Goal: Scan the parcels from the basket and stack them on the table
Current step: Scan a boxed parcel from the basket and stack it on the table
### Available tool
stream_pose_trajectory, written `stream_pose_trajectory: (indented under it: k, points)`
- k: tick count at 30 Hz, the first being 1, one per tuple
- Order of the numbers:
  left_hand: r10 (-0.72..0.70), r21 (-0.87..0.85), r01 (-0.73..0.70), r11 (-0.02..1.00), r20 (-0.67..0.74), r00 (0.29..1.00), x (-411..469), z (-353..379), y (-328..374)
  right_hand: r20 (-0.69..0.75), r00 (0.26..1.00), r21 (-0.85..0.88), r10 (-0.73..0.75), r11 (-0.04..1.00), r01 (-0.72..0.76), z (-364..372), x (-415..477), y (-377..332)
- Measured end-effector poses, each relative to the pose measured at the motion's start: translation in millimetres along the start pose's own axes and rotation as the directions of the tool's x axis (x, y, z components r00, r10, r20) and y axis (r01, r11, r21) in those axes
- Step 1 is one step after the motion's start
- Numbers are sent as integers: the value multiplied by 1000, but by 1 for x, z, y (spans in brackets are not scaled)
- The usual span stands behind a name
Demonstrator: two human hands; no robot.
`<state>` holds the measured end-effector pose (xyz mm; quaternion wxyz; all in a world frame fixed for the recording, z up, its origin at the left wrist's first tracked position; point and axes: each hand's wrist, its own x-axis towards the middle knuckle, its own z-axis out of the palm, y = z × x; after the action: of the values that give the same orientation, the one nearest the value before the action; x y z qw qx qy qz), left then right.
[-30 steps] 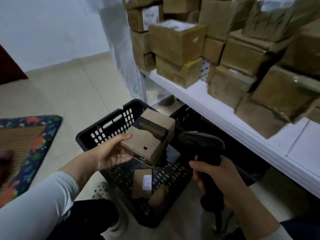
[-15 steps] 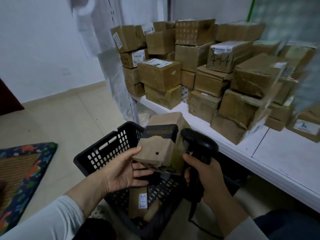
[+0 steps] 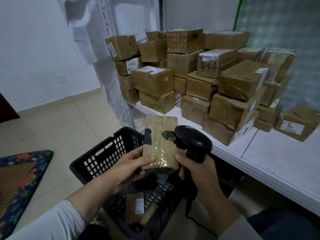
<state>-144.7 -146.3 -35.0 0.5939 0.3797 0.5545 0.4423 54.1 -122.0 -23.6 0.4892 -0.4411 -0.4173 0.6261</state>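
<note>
My left hand (image 3: 129, 168) grips a taped brown cardboard parcel (image 3: 160, 141) by its lower left corner, held upright above the black plastic basket (image 3: 103, 153). A black handheld scanner (image 3: 193, 144) sits in my right hand (image 3: 199, 172), its head right beside the parcel's right edge. Inside the basket lies another parcel with a "2-1-3" label (image 3: 136, 207). Many brown parcels (image 3: 195, 78) are stacked on the white table (image 3: 270, 158) behind.
A separate small parcel marked "3" (image 3: 297, 124) lies at the table's right. A colourful mat (image 3: 20, 181) covers the floor on the left. White shelving uprights wrapped in plastic (image 3: 110, 54) rise behind the basket. Tiled floor (image 3: 57, 125) stretches left.
My left hand has lifted the parcel out of the basket and turned it upright. The scanner has come up beside it. My view has tilted upward toward the stacked table.
</note>
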Motion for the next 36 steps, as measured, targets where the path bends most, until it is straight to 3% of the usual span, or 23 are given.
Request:
stream_pose_trajectory:
  k: [5, 10, 14, 21, 29, 36]
  points:
    - [-72, -358, 62, 932, -16, 997, 5, -15, 2, 65, 998, -6, -1, 1000, 1, -3, -5, -12]
    - [11, -562, 35, 826, 77, 997, 5, -40, 9, 193, 980, -74, 50, 997, -36, -8, -19, -33]
    - [74, -579, -10, 816, 87, 993, 10, -51, 11, 258, 964, -155, 69, 987, -29, -8, -26, -43]
    - [59, -517, -19, 856, 61, 996, 14, -58, 20, 280, 957, -181, 81, 983, -30, -16, -28, -61]
    - [83, -527, -52, 848, 36, 996, 20, -60, 17, 378, 883, 34, 277, 949, -313, -5, -31, -56]
    - [153, -525, -109, 844, 41, 987, 22, -54, 18, 299, 910, 128, 287, 933, -336, 6, -26, -52]
